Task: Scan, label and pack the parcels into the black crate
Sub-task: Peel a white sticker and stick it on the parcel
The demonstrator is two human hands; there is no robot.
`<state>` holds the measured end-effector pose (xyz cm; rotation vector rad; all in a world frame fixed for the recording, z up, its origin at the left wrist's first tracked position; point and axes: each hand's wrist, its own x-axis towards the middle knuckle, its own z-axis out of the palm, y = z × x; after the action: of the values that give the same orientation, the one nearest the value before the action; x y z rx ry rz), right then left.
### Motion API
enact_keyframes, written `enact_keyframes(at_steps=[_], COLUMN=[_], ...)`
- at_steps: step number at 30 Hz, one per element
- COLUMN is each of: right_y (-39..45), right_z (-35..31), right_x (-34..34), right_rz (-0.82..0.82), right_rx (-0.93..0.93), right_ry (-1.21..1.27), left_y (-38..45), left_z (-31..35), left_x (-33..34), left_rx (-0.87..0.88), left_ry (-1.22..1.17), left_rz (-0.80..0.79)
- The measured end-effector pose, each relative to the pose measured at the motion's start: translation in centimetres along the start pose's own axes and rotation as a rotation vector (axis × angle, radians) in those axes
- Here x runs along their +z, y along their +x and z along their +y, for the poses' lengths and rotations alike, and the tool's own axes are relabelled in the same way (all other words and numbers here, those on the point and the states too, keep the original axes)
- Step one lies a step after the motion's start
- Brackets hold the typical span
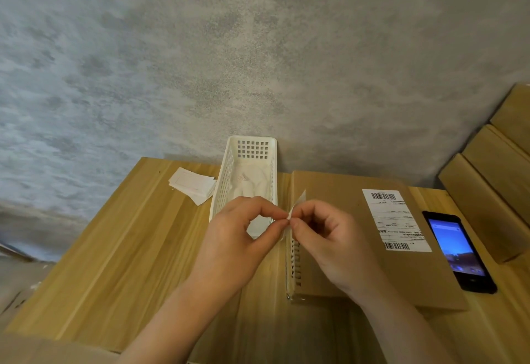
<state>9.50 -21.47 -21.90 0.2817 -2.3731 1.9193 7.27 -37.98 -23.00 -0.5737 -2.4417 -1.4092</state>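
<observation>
While both my left hand [241,237] and right hand [329,246] pinch the flimsy label [296,206] at twelve o'clock, I'd peel from its corner.

Single head-mounted wide-angle view, no second view to overlap. Looks forward and down from close above the light wooden tabletop [120,249], toward the mottled grey wall [229,56] behind it. Both forearms enter from the bottom edge; frame edges bend with lens distortion.
</observation>
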Motion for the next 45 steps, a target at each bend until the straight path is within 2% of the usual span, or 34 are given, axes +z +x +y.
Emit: enact_keyframes(at_steps=[12,27,36,45], right_y=[0.1,1.2,2.0,4.1], right_z=[0.6,0.6,0.7,2.0], right_x=[-0.4,0.5,2.1,1.8], right_rz=[0.043,-0.017,-0.058,0.044], right_rx=[-0.152,-0.108,-0.059,0.202], right_ry=[-0.354,-0.340,-0.297,-0.203], left_y=[0.3,0.3,0.1,1.0], left_z=[-0.3,-1.3,-2.3,-6.8], left_x=[-0.3,-1.3,-2.4,-6.9], left_rx=[-0.022,-0.050,-0.108,-0.269], left_ry=[0.063,-0.020,-0.031,-0.020], left_rz=[-0.077,-0.101,-0.015,0.199])
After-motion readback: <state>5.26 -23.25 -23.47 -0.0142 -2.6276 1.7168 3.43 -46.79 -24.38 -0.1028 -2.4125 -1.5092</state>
